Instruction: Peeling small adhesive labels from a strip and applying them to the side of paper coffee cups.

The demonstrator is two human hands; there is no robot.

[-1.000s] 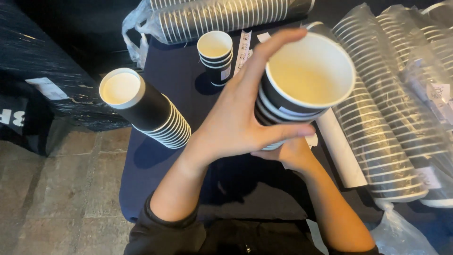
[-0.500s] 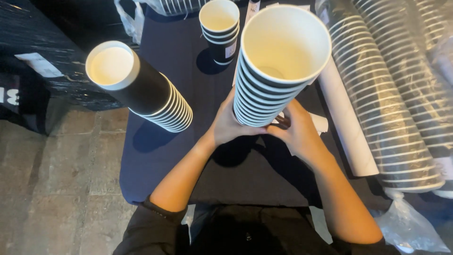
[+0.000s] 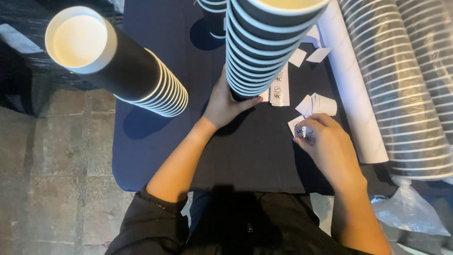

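A tall stack of black paper cups with white rims (image 3: pixel 264 45) stands on the dark blue table (image 3: pixel 155 141), rising toward the camera. My left hand (image 3: pixel 224 101) grips the foot of this stack. My right hand (image 3: pixel 325 144) rests on the table to the right and pinches a small white sticker sheet (image 3: pixel 298 127) with a round dark label. More small white stickers and paper scraps (image 3: pixel 318 104) lie just beyond it.
A second tall cup stack (image 3: pixel 118 61) stands at the table's left. A short cup stack (image 3: pixel 212 9) is at the far edge. Long sleeves of cups in clear plastic (image 3: pixel 406 85) and a white tube (image 3: pixel 351 89) lie on the right. Stone floor (image 3: pixel 52 179) is left of the table.
The cup stack came down from being held up in both hands onto the table. My right hand left it and moved right onto the stickers. The camera moved closer.
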